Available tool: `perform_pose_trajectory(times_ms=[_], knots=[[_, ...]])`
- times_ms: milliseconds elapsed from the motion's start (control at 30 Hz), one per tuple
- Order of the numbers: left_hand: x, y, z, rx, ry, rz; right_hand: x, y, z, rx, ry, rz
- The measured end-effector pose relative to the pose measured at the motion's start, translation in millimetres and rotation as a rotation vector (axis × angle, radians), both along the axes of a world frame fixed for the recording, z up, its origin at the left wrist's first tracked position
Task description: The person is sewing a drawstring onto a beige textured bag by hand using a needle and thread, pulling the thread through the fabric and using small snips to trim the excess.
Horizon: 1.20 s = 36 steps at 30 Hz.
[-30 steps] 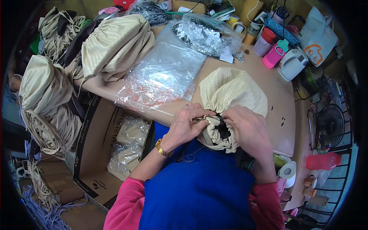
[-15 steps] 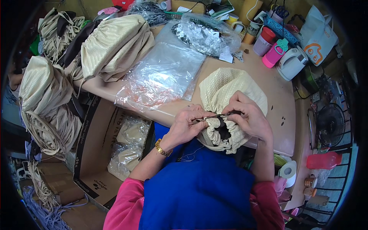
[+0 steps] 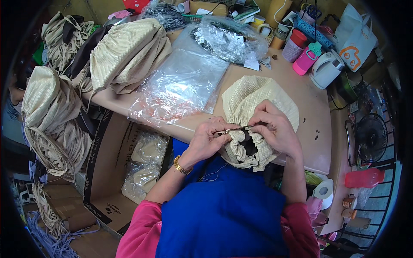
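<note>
So I'm standing here watching, and this cream bag (image 3: pixel 260 96) is looking about midway, if I'm judging it right. Its ruffled mouth is already gathering into a ring around a dark inside, and a thin dark strip (image 3: pixel 243 127) is running across the far edge of that mouth. The strip isn't looking settled yet, since both hands are busy with it, but fingers are hiding how it's attached, so I can't tell what's left there. More cream bags (image 3: pixel 127 56) are waiting in heaps on the left, and some wrapped pieces (image 3: pixel 146 152) are sitting in the box (image 3: pixel 103 172), so the batch is looking only partly through.

The bag's body is resting on the desk (image 3: pixel 314 146), with the mouth end hanging over the near edge, just above the lap.

Pose-wise, the left hand (image 3: pixel 208 137) is pinching the strip at the mouth's left side, thumb and fingertips together, forearm angling up from lower left. The right hand (image 3: pixel 277 131) is gripping it from the other side, wrist bending, knuckles arching up, forearm rising nearly straight. Both hands are almost meeting over the bag, only a small gap showing between.
</note>
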<state>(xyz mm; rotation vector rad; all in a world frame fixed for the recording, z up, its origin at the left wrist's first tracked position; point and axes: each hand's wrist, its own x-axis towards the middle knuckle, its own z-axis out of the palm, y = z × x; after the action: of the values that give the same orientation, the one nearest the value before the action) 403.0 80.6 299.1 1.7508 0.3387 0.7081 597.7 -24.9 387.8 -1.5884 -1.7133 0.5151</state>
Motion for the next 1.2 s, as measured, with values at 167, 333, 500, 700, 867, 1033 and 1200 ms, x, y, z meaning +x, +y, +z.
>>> perform_pose_trajectory(times_ms=[167, 333, 500, 700, 867, 1033, 1200], knots=[[3, -3, -1, -0.039, -0.024, 0.002, 1, 5, -12, 0.101, -0.144, -0.051], [-1, -2, -3, -0.018, -0.028, 0.002, 2, 8, -6, 0.072, -0.239, 0.022], [3, -2, 0, 0.001, 0.01, -0.012, 10, 4, -15, 0.014, 0.048, 0.081], [1, 0, -4, -0.075, -0.003, 0.048, 12, -3, -27, -0.002, 0.496, -0.074], [-11, 4, 27, 0.078, 0.17, -0.044, 38, 15, -62, -0.221, 0.088, -0.293], [-10, -18, 45, 0.428, 0.16, -0.007, 36, 32, -78, -0.207, 0.074, -0.336], [23, -49, 22, 0.768, 0.192, 0.03, 46, 41, -103, -0.16, 0.155, -0.3]])
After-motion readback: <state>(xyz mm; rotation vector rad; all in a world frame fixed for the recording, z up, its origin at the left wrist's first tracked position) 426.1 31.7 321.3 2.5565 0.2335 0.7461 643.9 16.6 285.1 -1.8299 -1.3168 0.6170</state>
